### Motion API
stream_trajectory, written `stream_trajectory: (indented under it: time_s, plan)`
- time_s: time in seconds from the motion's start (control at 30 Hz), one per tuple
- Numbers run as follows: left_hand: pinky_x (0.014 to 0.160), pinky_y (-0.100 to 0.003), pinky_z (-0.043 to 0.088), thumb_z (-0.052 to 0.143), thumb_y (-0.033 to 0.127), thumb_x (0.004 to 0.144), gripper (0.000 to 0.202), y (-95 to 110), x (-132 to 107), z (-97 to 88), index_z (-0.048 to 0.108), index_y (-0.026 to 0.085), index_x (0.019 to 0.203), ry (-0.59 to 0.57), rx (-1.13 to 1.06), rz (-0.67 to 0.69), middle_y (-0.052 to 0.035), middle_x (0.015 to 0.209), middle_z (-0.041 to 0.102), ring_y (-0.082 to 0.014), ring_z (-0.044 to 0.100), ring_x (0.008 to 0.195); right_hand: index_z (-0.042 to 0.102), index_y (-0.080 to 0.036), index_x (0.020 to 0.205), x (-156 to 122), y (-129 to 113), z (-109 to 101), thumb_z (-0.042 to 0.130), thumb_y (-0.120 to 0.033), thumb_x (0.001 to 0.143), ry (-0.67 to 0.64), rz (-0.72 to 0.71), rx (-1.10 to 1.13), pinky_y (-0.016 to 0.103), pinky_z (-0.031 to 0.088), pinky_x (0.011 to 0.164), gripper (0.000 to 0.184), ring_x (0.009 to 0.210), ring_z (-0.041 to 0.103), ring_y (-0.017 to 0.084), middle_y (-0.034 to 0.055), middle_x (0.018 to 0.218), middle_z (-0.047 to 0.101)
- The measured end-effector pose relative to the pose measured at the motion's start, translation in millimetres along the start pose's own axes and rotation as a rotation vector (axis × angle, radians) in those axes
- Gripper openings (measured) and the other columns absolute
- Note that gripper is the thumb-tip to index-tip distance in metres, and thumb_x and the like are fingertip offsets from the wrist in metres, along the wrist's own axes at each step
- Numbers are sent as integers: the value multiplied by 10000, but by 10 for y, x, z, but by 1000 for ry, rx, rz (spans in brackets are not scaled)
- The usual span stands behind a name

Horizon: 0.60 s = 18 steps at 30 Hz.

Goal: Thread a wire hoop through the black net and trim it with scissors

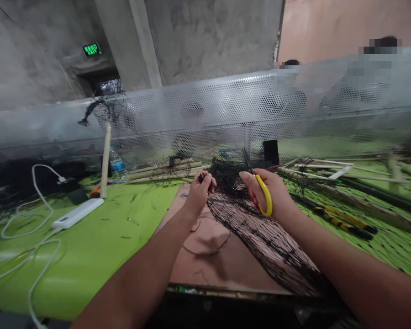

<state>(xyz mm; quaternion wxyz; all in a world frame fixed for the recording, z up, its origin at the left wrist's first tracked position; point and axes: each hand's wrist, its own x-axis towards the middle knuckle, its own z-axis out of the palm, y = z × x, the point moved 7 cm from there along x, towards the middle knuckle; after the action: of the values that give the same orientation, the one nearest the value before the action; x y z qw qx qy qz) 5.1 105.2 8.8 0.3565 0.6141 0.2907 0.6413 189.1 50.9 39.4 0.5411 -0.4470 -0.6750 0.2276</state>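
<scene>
Between the fingers of my left hand (199, 191) a bunched end of black netting (246, 228) is pinched. The net runs from there down to the right, over a brown board (188, 269) and off the near edge. My right hand (272, 189) holds yellow-handled scissors (267, 201), their dark blades pointing up and away from me. The blades are apart from the net in my left hand. A dark tangle of netting (226, 173) lies just behind both hands. A thin curved wire or cord (210, 252) rests on the board.
A white power strip (78, 214) with cables lies on the green table (123, 256) at left. Behind it stand a pole (106, 160) and a water bottle (117, 164). Yellow-and-black handled tools (345, 221) and bamboo sticks lie at right. A perforated screen (222, 109) crosses the back, people beyond.
</scene>
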Motion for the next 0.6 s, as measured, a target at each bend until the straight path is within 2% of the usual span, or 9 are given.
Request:
stream_trajectory:
  time_s: [0.1,0.17,0.23,0.3,0.4,0.5,0.6]
  plan:
    - [542,-209,356,584,391,811,231,-41,12,-22,490,184,773,20,-61,-36,41,627,471,-70,439,522,394,-198,585,7,29,48,533,-580,801,-34,-33,-56,208,252,395,461,402,368,80,-40,441,419]
    - [575,-209,369,649,362,762,250,-74,6,-27,540,185,899,30,-113,-97,51,640,462,-64,440,538,414,-195,601,17,77,76,523,-594,800,-49,-36,-89,213,245,397,459,404,366,82,-38,445,428]
    - [613,-212,374,722,313,693,425,-74,-5,-27,556,184,1063,29,-125,-125,65,632,445,-58,429,553,425,-193,609,25,109,88,514,-609,797,-52,-36,-113,218,240,398,465,405,361,83,-36,447,429]
    - [620,-214,360,767,282,639,549,-57,-15,-32,569,180,1141,23,-81,-121,78,600,412,-54,401,548,429,-192,608,26,115,92,508,-617,796,-57,-35,-128,220,239,401,471,407,361,83,-34,450,431]
    - [627,-233,357,768,324,633,392,-55,-18,-64,671,155,972,30,12,-104,56,592,450,-71,419,576,421,-192,601,21,96,96,504,-620,797,-65,-36,-144,220,239,405,478,410,363,83,-33,451,435]
    - [677,-253,381,718,369,688,238,-34,-2,-97,660,141,723,41,83,-38,12,661,534,-105,476,662,401,-196,584,16,83,106,504,-635,788,-70,-40,-164,223,238,406,495,409,362,86,-31,445,431]
    - [761,-257,396,669,366,744,217,21,12,-148,644,164,822,109,128,35,-4,790,592,-125,517,770,392,-197,571,10,79,119,490,-645,789,-73,-44,-177,225,240,409,508,410,362,87,-28,442,430]
